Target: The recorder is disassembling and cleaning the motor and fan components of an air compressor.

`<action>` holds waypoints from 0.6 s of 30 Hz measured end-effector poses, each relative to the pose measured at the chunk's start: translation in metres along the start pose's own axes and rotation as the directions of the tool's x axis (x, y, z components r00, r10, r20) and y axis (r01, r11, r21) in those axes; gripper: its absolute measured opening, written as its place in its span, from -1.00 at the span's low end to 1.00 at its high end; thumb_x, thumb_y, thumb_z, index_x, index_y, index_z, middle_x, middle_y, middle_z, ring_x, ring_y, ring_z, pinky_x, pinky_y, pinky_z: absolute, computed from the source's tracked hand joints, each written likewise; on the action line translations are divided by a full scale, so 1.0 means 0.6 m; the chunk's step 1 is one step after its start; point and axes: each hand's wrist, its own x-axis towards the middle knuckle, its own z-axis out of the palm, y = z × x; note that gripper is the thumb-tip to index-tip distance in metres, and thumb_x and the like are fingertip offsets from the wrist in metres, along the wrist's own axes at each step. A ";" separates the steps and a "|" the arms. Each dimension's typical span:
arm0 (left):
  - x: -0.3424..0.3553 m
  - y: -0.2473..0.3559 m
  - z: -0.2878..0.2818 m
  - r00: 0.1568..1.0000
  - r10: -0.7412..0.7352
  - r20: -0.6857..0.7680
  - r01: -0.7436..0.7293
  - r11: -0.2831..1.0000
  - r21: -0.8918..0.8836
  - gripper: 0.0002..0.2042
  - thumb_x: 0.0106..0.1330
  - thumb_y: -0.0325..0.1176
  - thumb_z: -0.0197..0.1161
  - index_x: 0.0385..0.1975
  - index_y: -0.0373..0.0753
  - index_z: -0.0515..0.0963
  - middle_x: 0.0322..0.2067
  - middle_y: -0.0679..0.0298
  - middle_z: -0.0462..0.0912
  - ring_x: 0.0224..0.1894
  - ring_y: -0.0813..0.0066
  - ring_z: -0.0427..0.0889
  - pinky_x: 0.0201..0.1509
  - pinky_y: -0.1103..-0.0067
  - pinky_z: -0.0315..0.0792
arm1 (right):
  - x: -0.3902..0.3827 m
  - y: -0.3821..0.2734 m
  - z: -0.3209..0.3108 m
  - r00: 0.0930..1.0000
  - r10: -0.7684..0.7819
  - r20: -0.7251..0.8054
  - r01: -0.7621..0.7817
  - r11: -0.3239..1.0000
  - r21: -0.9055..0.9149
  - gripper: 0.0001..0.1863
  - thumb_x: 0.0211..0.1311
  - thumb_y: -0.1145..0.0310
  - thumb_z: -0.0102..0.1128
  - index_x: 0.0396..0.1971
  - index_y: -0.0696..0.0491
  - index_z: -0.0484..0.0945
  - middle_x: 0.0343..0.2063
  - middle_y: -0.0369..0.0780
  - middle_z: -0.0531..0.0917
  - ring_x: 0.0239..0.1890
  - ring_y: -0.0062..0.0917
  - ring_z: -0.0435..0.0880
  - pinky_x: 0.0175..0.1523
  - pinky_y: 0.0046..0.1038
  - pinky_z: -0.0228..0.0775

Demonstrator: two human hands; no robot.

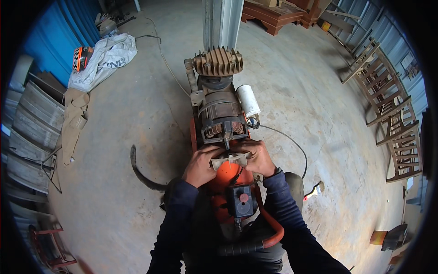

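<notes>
My left hand (200, 167) and my right hand (259, 158) grip a pale cooling fan (229, 159) from either side, fingers closed round its blades. The fan is at the near end of an electric motor (221, 109), by the motor's shaft (227, 144); whether it sits on the shaft I cannot tell. Copper windings show at that end. Beyond the motor rises a rusty finned cylinder head (219, 63). The motor rests over the orange tank (226, 175) of an air compressor. Nearer me are a black pressure switch box (242, 201) with a red knob and an orange handle (273, 227).
A white capacitor (248, 101) stands beside the motor, with a black cable (296, 145) looping right. A paintbrush (315, 191) lies right, a curved black strip (139, 170) left. Wooden frames (383, 91) lean at the right wall. A metal post (222, 23) stands ahead.
</notes>
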 end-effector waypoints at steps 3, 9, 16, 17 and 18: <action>0.004 0.000 -0.002 0.999 -0.005 -0.032 0.006 1.000 0.012 -0.66 0.05 -0.54 0.31 -0.10 -0.36 0.64 -0.10 0.02 0.69 -0.07 0.03 0.69 0.07 0.37 0.55 | 0.006 0.006 0.002 1.000 0.007 -0.026 -0.007 1.000 0.014 -0.60 -0.20 0.44 0.46 -0.21 0.14 0.71 -0.25 -0.08 0.74 -0.19 -0.20 0.73 -0.06 -0.34 0.56; 0.005 0.007 -0.002 0.998 -0.006 -0.065 0.006 1.000 0.004 -0.65 0.03 -0.54 0.32 -0.11 -0.36 0.65 -0.12 0.01 0.70 -0.07 0.04 0.69 0.06 0.38 0.56 | 0.009 0.005 0.001 0.998 0.048 -0.031 -0.048 0.999 0.025 -0.61 -0.22 0.44 0.48 -0.25 0.16 0.71 -0.29 -0.07 0.74 -0.22 -0.21 0.73 -0.07 -0.35 0.56; 0.007 -0.004 -0.005 0.998 -0.007 -0.061 0.006 1.000 -0.016 -0.64 0.00 -0.53 0.33 -0.11 -0.34 0.65 -0.13 0.00 0.70 -0.07 0.04 0.70 0.04 0.39 0.57 | -0.013 0.005 0.022 0.979 0.009 -0.205 -0.029 0.995 -0.093 -0.54 -0.20 0.48 0.50 -0.18 0.18 0.59 -0.22 -0.04 0.68 -0.19 -0.19 0.69 -0.04 -0.34 0.54; 0.006 -0.008 -0.007 0.999 -0.007 -0.054 0.006 1.000 -0.022 -0.63 0.00 -0.52 0.33 -0.11 -0.34 0.66 -0.13 0.00 0.70 -0.07 0.05 0.70 0.03 0.39 0.58 | -0.013 -0.003 0.031 0.955 -0.013 -0.295 -0.014 0.996 -0.090 -0.50 -0.19 0.49 0.49 -0.13 0.17 0.56 -0.19 -0.04 0.66 -0.16 -0.19 0.67 -0.03 -0.33 0.52; 0.004 -0.011 -0.007 0.999 -0.008 -0.047 0.007 1.000 -0.031 -0.63 -0.01 -0.52 0.33 -0.11 -0.34 0.66 -0.12 0.00 0.70 -0.07 0.05 0.70 0.03 0.40 0.58 | -0.017 -0.006 0.037 0.924 -0.032 -0.382 -0.002 0.996 -0.089 -0.46 -0.18 0.51 0.49 -0.08 0.16 0.52 -0.16 -0.03 0.64 -0.13 -0.19 0.66 -0.02 -0.33 0.51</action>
